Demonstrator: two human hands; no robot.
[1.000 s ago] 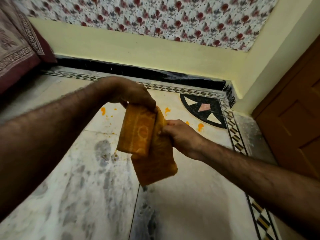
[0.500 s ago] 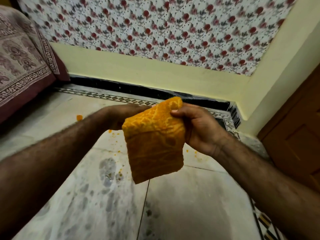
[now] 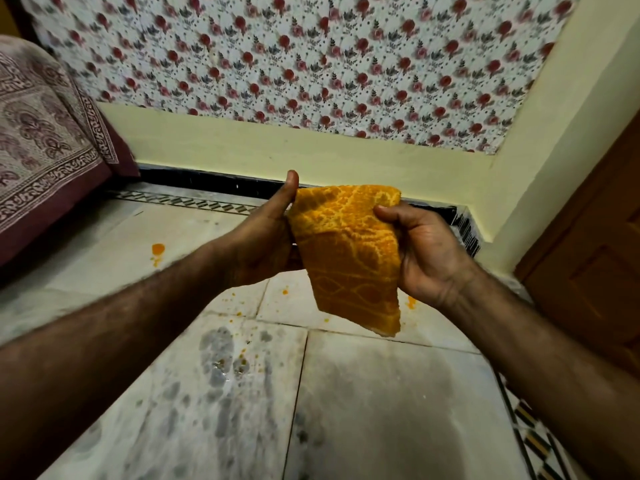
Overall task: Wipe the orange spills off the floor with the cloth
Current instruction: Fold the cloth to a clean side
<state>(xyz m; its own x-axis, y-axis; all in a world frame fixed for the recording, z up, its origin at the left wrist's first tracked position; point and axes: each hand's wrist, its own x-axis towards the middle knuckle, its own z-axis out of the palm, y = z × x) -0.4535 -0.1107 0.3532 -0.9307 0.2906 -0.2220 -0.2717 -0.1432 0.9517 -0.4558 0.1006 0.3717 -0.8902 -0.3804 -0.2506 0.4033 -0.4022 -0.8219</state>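
An orange patterned cloth (image 3: 348, 258), folded, hangs in the air above the floor between both hands. My left hand (image 3: 266, 233) holds its left edge, thumb pointing up; the fingers are hidden behind the cloth. My right hand (image 3: 426, 251) grips its right side, thumb pressed on the front. On the pale marble floor (image 3: 381, 410) lies an orange spill (image 3: 158, 249) at the left, with small orange specks (image 3: 239, 313) below the hands and another orange spot (image 3: 411, 301) beside my right wrist.
A bed with a maroon printed cover (image 3: 45, 140) stands at the left. A yellow wall with flowered paper (image 3: 311, 64) and a black skirting (image 3: 214, 181) closes the back. A brown wooden door (image 3: 595, 244) is at the right. Grey damp marks (image 3: 221, 362) stain the near tiles.
The cloth went from hanging in two loose flaps to one folded piece held higher. My left thumb now sticks up at its edge. The view tilted up toward the wall.
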